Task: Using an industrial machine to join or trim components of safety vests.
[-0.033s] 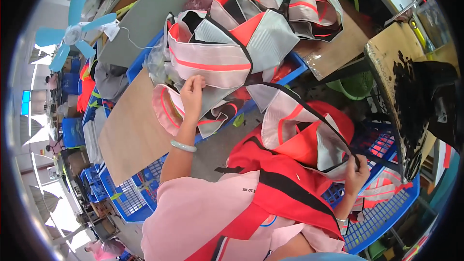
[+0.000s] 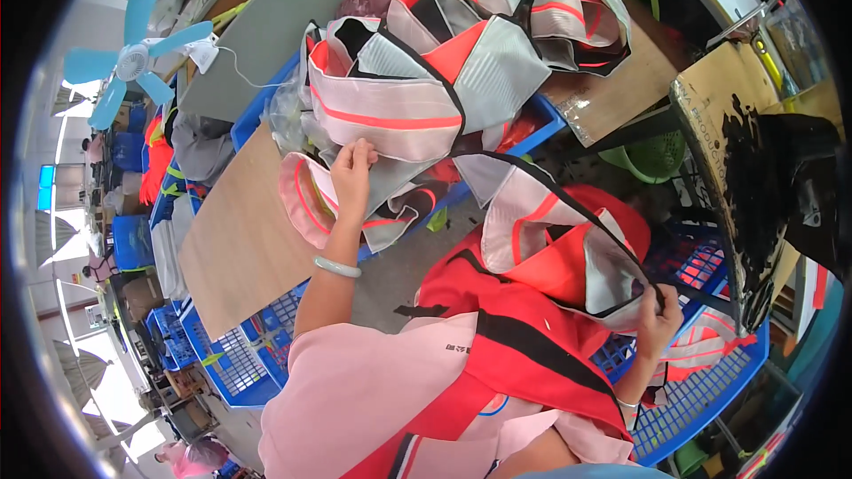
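A pale cloth piece [image 2: 524, 235] with orange-red bands and black edging [image 2: 568, 200] lies folded open to the left of the right grip [image 2: 655, 312], whose fingers and thumb are closed on its black-edged corner. From there the edging runs up and leftward toward the other grip. The left grip [image 2: 353, 164] has its fingertips drawn together at the lower edge of a matching cloth pile [image 2: 382, 111], which spreads above it and away to its upper right.

Directly below the left grip, a pale bracelet [image 2: 337, 268] circles the wrist. Red cloth [image 2: 550, 346] with a black band covers the lap, left of and below the right grip. Below the right grip stands a blue basket [image 2: 692, 417] with more striped cloth [image 2: 706, 346] in it. A tan board [image 2: 248, 239] lies left of and below the left grip; farther out, to its upper left, is a blue-bladed fan [image 2: 133, 62].
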Demonstrator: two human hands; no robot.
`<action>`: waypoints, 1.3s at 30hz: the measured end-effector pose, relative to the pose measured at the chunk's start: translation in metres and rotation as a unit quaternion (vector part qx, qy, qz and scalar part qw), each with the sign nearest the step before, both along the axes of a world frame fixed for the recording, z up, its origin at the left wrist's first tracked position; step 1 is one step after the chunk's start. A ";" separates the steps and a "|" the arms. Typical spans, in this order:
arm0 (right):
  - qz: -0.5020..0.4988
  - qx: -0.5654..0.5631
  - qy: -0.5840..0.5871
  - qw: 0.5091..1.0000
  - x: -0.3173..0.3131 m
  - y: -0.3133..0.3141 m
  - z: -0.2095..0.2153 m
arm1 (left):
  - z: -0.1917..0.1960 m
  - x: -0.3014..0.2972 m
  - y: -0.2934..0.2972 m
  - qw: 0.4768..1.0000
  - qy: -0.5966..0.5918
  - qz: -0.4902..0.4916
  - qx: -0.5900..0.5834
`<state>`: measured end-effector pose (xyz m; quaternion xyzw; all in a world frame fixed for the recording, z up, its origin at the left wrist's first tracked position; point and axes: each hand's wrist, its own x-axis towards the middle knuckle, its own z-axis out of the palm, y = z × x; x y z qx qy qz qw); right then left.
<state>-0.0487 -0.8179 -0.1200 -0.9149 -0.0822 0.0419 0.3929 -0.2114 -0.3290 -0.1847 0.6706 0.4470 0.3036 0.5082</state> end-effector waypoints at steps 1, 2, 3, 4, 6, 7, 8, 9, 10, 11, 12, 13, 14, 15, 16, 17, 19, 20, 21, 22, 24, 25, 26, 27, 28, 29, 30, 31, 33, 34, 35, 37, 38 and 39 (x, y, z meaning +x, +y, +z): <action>0.002 0.006 -0.003 1.000 0.001 -0.001 0.006 | -0.008 -0.011 0.004 0.997 0.018 -0.039 -0.061; 0.003 0.007 -0.011 1.000 0.003 -0.004 0.012 | -0.017 -0.014 0.002 0.997 0.021 -0.038 -0.066; 0.002 0.010 -0.019 1.000 0.003 -0.007 0.015 | -0.017 -0.008 -0.010 0.988 0.017 -0.022 -0.154; 0.003 0.016 -0.025 1.000 0.001 -0.009 0.021 | -0.013 -0.006 -0.020 0.971 0.015 -0.005 -0.238; 0.010 0.008 -0.017 1.000 -0.002 -0.007 0.037 | -0.009 0.003 -0.020 0.970 0.028 -0.037 -0.238; 0.030 -0.007 -0.025 0.999 -0.001 -0.008 0.041 | -0.009 0.011 -0.018 0.966 -0.043 -0.054 -0.248; 0.049 -0.022 -0.034 0.998 0.000 -0.009 0.044 | -0.006 0.019 -0.015 0.957 -0.115 -0.072 -0.256; 0.057 -0.012 -0.046 0.997 -0.001 -0.008 0.047 | -0.002 0.032 -0.010 0.957 -0.110 -0.075 -0.258; 0.055 -0.013 -0.044 0.997 -0.001 -0.010 0.051 | 0.003 0.046 -0.003 0.939 -0.163 -0.069 -0.296; 0.062 -0.022 -0.038 0.997 -0.002 -0.011 0.055 | 0.011 0.057 0.001 0.916 -0.214 -0.064 -0.332; 0.066 -0.029 -0.034 0.997 -0.002 -0.012 0.058 | 0.021 0.071 0.005 0.916 -0.214 -0.069 -0.331; 0.091 -0.030 -0.070 0.993 -0.002 -0.014 0.058 | 0.030 0.081 0.007 0.906 -0.286 -0.056 -0.307; 0.087 -0.027 -0.072 0.993 -0.003 -0.012 0.058 | 0.041 0.091 0.009 0.890 -0.357 -0.044 -0.281; 0.097 -0.025 -0.092 0.991 -0.004 -0.010 0.059 | 0.052 0.102 0.012 0.890 -0.358 -0.048 -0.279; 0.106 -0.022 -0.113 0.988 -0.007 -0.007 0.059 | 0.063 0.113 0.015 0.883 -0.404 -0.054 -0.234; 0.103 -0.018 -0.116 0.988 -0.011 -0.006 0.059 | 0.075 0.121 0.017 0.871 -0.449 -0.061 -0.188; 0.068 0.020 -0.064 0.995 -0.019 -0.002 0.059 | 0.100 0.139 0.014 0.877 -0.448 -0.099 -0.141; 0.090 0.030 -0.084 0.992 -0.022 -0.001 0.056 | 0.107 0.146 0.014 0.881 -0.444 -0.132 -0.095; 0.093 0.046 -0.085 0.991 -0.024 0.000 0.059 | 0.102 0.156 0.021 0.898 -0.403 -0.168 -0.048; 0.101 0.064 -0.084 0.989 -0.027 0.000 0.061 | 0.095 0.158 0.026 0.933 -0.280 -0.208 0.088; 0.083 0.060 -0.083 0.991 -0.028 0.000 0.068 | 0.073 0.157 0.040 0.923 -0.072 -0.348 0.148; 0.063 0.051 -0.078 0.994 -0.029 0.000 0.073 | 0.055 0.152 0.048 0.916 0.013 -0.384 0.116; 0.061 0.049 -0.078 0.994 -0.030 0.001 0.073 | 0.044 0.147 0.055 0.899 0.098 -0.418 0.083; 0.057 0.032 -0.088 0.994 -0.028 0.002 0.070 | 0.045 0.144 0.053 0.890 0.156 -0.418 0.096; 0.053 0.015 -0.098 0.994 -0.026 0.002 0.067 | 0.047 0.143 0.052 0.889 0.155 -0.421 0.093; 0.054 0.021 -0.093 0.994 -0.024 0.000 0.066 | 0.050 0.143 0.052 0.883 0.205 -0.420 0.046; 0.055 0.018 -0.090 0.994 -0.024 -0.002 0.066 | 0.055 0.141 0.051 0.874 0.254 -0.415 -0.001; 0.041 0.016 -0.106 0.993 -0.023 -0.003 0.068 | 0.056 0.138 0.047 0.884 0.168 -0.436 0.015; 0.022 0.013 -0.129 0.991 -0.025 -0.002 0.077 | 0.054 0.120 0.032 0.890 0.108 -0.437 0.072; 0.022 0.015 -0.130 0.991 -0.026 -0.002 0.081 | 0.055 0.112 0.030 0.891 0.046 -0.432 0.135; 0.038 -0.001 -0.124 0.991 -0.027 -0.003 0.085 | 0.025 0.100 0.041 0.893 0.056 -0.427 0.133; 0.054 -0.030 -0.126 0.990 -0.029 0.000 0.088 | 0.014 0.083 0.028 0.873 0.133 -0.388 0.264; 0.050 -0.031 -0.128 0.990 -0.031 0.005 0.092 | -0.003 0.076 0.031 0.866 0.182 -0.373 0.279; 0.081 -0.054 -0.152 0.984 -0.032 0.008 0.096 | -0.009 0.070 0.029 0.850 0.171 -0.370 0.332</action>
